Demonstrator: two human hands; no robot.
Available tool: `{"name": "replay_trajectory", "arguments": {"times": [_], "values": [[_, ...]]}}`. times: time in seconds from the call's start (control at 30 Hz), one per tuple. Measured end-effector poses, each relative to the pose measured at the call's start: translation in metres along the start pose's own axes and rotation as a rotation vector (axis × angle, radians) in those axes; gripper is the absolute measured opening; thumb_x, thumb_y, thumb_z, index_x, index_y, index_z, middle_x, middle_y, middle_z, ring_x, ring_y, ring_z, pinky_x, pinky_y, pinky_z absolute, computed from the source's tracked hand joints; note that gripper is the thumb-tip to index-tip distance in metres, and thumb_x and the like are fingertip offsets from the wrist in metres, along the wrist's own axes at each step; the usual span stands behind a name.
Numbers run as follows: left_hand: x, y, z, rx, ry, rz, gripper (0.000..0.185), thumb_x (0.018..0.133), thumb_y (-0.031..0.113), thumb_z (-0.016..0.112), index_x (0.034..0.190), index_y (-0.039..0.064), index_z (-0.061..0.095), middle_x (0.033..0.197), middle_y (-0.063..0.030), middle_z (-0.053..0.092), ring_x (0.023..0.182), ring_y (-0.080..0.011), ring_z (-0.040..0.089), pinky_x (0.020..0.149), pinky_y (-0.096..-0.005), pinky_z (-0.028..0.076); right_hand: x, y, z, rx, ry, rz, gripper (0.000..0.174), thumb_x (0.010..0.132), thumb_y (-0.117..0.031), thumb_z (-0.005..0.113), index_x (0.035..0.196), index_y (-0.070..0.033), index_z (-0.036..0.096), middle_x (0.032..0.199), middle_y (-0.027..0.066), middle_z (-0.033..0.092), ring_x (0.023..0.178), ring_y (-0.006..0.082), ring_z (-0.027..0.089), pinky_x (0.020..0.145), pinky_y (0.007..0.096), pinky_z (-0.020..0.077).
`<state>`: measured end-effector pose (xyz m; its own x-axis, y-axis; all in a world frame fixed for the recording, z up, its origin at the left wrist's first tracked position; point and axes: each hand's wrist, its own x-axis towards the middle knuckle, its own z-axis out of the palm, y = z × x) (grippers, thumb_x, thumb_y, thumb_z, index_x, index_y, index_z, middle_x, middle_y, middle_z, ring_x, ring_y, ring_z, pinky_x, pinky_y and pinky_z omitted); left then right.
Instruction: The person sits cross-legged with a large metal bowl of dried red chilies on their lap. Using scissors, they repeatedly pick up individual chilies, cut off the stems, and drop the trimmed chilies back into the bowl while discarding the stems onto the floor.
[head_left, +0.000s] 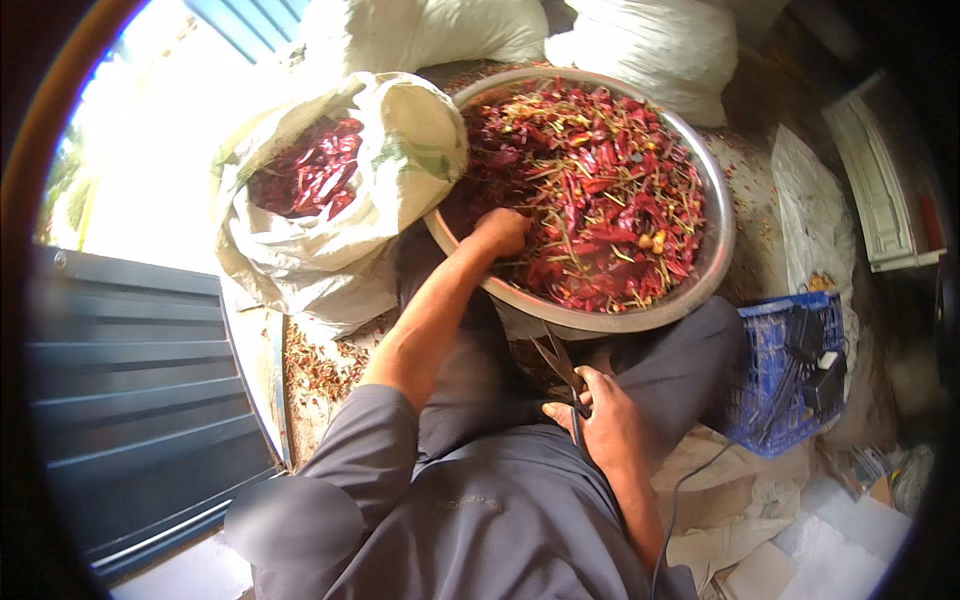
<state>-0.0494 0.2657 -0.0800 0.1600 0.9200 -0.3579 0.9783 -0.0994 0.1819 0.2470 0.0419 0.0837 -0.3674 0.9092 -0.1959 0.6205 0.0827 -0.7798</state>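
Observation:
A wide metal basin holds a heap of dried red chili peppers mixed with pale stems. My left hand reaches over the basin's near left rim into the peppers; its fingertips are hidden, so I cannot tell whether it grips any. My right hand, below the basin in front of my lap, holds a pair of dark metal scissors with the blades apart and pointing up towards the rim. Left of the basin stands an open white woven sack with more dried red chili peppers inside.
Full white sacks stand behind the basin. At the right are a blue plastic crate with black adapters and a cable. Chili scraps litter the floor at left, beside a dark ribbed metal panel.

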Motion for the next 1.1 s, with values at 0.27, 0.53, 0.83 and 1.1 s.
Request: {"name": "replay_trajectory", "arguments": {"times": [0.27, 0.53, 0.83, 1.1], "values": [[-0.075, 0.024, -0.026, -1.605, 0.368, -0.083, 0.021, 0.102, 0.01, 0.066, 0.122, 0.003, 0.065, 0.101, -0.0046, 0.069, 0.087, -0.014, 0.063, 0.08, -0.0301, 0.054, -0.002, 0.009, -0.005, -0.002, 0.046, -0.022, 0.071, 0.08, -0.049, 0.087, 0.128, -0.003, 0.061, 0.107, 0.0216, 0.07, 0.093, 0.036, 0.072, 0.081, 0.044, 0.058], [-0.142, 0.052, -0.033, -1.822, 0.332, 0.029, 0.01, 0.103, 0.007, 0.064, 0.112, 0.006, 0.067, 0.099, -0.0017, 0.069, 0.086, -0.012, 0.064, 0.082, -0.028, 0.053, 0.015, -0.001, -0.006, -0.02, 0.12, -0.038, 0.068, 0.079, -0.048, 0.088, 0.123, -0.001, 0.064, 0.102, 0.019, 0.07, 0.081, 0.0319, 0.07, 0.073, 0.0425, 0.056], [-0.201, 0.085, -0.039, -0.792, 0.666, 0.026, 0.017, 0.091, 0.002, 0.071, 0.107, 0.002, 0.074, 0.095, -0.0108, 0.074, 0.086, -0.0198, 0.072, 0.079, -0.0301, 0.055, 0.029, -0.008, -0.008, -0.305, 0.181, -0.082, 0.062, 0.082, -0.049, 0.083, 0.12, -0.005, 0.063, 0.098, 0.022, 0.069, 0.093, 0.0429, 0.069, 0.08, 0.05, 0.055], [-0.215, 0.108, -0.039, -0.775, 0.613, 0.051, 0.02, 0.089, -0.002, 0.072, 0.109, 0.0, 0.074, 0.101, -0.0136, 0.074, 0.089, -0.0202, 0.073, 0.081, -0.0305, 0.055, 0.027, 0.003, 0.003, -0.464, 0.214, -0.092, 0.051, 0.084, -0.048, 0.081, 0.105, -0.006, 0.061, 0.079, 0.0187, 0.066, 0.072, 0.0432, 0.069, 0.061, 0.0509, 0.0556]]}}
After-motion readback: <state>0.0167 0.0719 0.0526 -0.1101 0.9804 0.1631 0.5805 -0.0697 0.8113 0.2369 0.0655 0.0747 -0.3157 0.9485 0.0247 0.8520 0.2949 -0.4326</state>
